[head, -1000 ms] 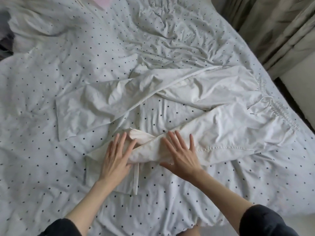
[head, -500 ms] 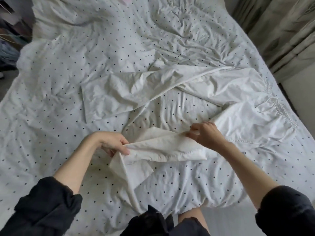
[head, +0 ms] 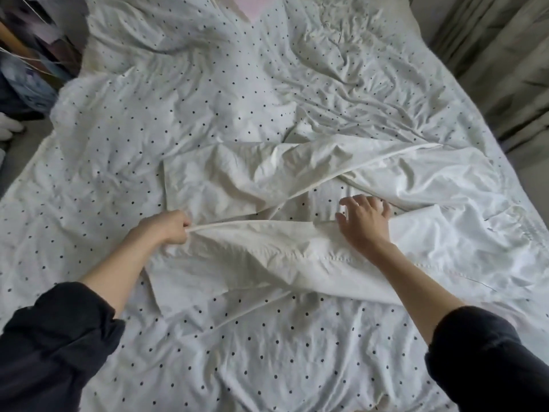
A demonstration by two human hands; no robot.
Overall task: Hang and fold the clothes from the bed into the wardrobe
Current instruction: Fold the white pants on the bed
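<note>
Trousers [head: 297, 248] hem pinched by left hand [head: 166, 228].

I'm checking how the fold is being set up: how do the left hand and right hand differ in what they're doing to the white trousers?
The left hand is curled, pinching the near leg's hem edge on the white trousers; the right hand is open with fingers spread. The left hand grips at the leg's end; the right hand rests further along it. Both are on the same leg, over the polka-dot duvet.

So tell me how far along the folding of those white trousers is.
Done: the white trousers are spread across the dotted bedcover. In hand: the left hand pinches the near leg's hem; the right hand rests open on it. Left: every fold, then the wardrobe.
</note>
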